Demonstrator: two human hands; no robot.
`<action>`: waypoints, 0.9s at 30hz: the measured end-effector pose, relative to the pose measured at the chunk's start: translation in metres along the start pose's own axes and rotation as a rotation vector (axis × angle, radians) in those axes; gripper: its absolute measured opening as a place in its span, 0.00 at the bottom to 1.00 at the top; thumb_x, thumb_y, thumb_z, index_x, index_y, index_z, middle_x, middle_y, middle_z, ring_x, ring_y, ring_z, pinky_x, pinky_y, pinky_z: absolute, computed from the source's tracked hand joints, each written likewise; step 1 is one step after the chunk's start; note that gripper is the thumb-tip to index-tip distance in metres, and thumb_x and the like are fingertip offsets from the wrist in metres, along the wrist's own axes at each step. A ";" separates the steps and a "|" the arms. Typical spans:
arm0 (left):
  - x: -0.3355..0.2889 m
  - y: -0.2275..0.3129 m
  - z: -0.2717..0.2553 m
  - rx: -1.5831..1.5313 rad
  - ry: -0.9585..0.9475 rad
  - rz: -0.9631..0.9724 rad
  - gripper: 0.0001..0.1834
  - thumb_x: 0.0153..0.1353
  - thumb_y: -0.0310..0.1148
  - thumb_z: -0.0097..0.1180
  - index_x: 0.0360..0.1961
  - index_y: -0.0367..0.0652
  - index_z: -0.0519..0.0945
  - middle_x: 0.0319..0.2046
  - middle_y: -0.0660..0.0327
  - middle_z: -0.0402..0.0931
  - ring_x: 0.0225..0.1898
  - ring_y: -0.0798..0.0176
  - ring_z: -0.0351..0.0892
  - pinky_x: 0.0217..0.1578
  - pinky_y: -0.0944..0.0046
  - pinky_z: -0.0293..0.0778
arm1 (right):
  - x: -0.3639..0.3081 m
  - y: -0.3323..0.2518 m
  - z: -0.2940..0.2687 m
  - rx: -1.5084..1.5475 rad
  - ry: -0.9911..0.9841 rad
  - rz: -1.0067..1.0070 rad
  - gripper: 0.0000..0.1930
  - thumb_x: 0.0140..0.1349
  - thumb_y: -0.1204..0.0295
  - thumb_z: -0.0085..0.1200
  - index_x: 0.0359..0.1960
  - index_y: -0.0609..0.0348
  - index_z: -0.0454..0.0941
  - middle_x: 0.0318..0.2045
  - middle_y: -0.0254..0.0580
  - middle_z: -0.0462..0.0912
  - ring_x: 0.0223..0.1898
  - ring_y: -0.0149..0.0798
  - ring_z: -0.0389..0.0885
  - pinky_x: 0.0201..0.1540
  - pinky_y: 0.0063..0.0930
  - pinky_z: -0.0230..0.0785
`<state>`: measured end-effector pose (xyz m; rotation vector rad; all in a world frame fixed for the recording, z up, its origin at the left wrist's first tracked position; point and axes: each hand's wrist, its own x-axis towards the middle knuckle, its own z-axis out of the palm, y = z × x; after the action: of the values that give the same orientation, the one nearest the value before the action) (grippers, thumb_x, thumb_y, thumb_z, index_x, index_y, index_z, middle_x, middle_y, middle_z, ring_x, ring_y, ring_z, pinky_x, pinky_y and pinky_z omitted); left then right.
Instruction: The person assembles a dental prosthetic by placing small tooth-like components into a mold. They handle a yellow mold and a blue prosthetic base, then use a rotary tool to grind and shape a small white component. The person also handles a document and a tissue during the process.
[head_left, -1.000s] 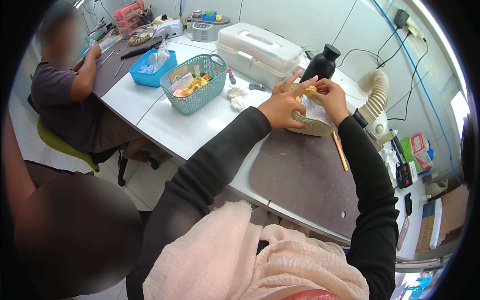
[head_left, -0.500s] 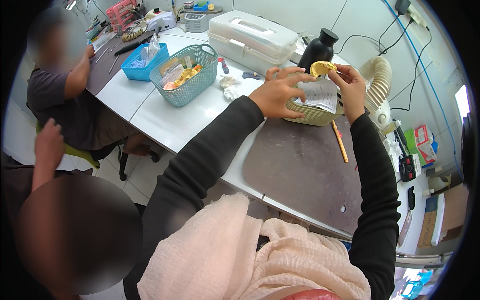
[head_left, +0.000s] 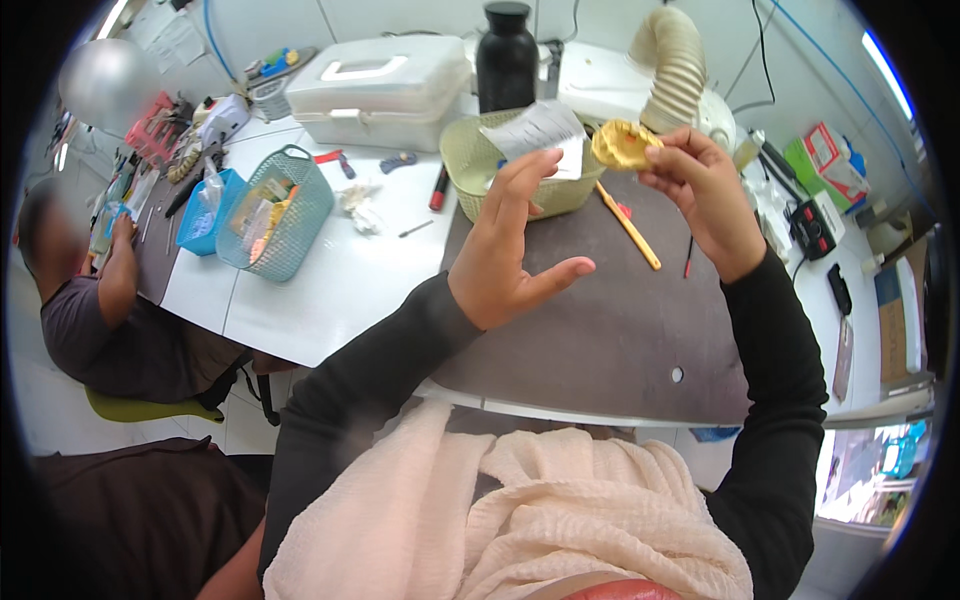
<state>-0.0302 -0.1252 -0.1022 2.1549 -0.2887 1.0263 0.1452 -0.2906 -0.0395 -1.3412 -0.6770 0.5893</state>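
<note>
Between the thumb and fingers of my right hand point(head_left: 705, 190) is a yellow dental cast point(head_left: 622, 146), arch-shaped with a row of teeth along its edge. It is held up above the brown work mat point(head_left: 560, 330), at the right side of a pale green basket point(head_left: 470, 165). My left hand point(head_left: 515, 240) is in the air in front of that basket, fingers stretched and thumb apart, holding nothing. A paper slip point(head_left: 535, 130) sticks up out of the basket. On the mat below the cast lies a yellow-handled tool point(head_left: 630, 228).
A black bottle point(head_left: 506, 60) stands behind the basket, beside a translucent toolbox point(head_left: 375, 90) and a ribbed hose point(head_left: 675, 75). Further left are a blue-grey basket point(head_left: 300, 215) of casts and a blue tray point(head_left: 190, 235). A co-worker point(head_left: 110, 290) sits at far left.
My left hand has come away from the green basket toward me. The right hand keeps the cast, which is turned differently. My view has swung right.
</note>
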 end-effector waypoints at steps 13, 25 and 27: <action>-0.013 -0.005 0.050 -0.196 -0.510 -0.383 0.23 0.53 0.35 0.67 0.51 0.42 0.78 0.40 0.60 0.82 0.42 0.67 0.79 0.40 0.70 0.70 | -0.080 0.088 -0.036 -0.460 -0.123 0.095 0.08 0.53 0.75 0.63 0.31 0.61 0.75 0.26 0.27 0.76 0.27 0.19 0.70 0.28 0.17 0.61; 0.018 -0.016 0.061 -0.140 -0.605 -0.322 0.11 0.50 0.24 0.67 0.37 0.39 0.84 0.34 0.60 0.81 0.32 0.69 0.79 0.30 0.73 0.71 | -0.079 0.085 -0.038 -0.591 -0.164 -0.129 0.10 0.52 0.80 0.61 0.38 0.62 0.80 0.31 0.33 0.73 0.27 0.23 0.67 0.27 0.15 0.57; 0.023 -0.019 0.062 -0.150 -0.610 -0.264 0.10 0.50 0.23 0.67 0.35 0.39 0.84 0.34 0.59 0.81 0.32 0.68 0.79 0.28 0.72 0.72 | -0.078 0.086 -0.040 -0.598 -0.185 -0.107 0.11 0.52 0.81 0.61 0.38 0.62 0.80 0.31 0.34 0.73 0.27 0.24 0.66 0.27 0.15 0.57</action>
<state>0.0303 -0.1523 -0.1209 2.2440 -0.3370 0.1762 0.1218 -0.3622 -0.1362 -1.8004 -1.1285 0.4412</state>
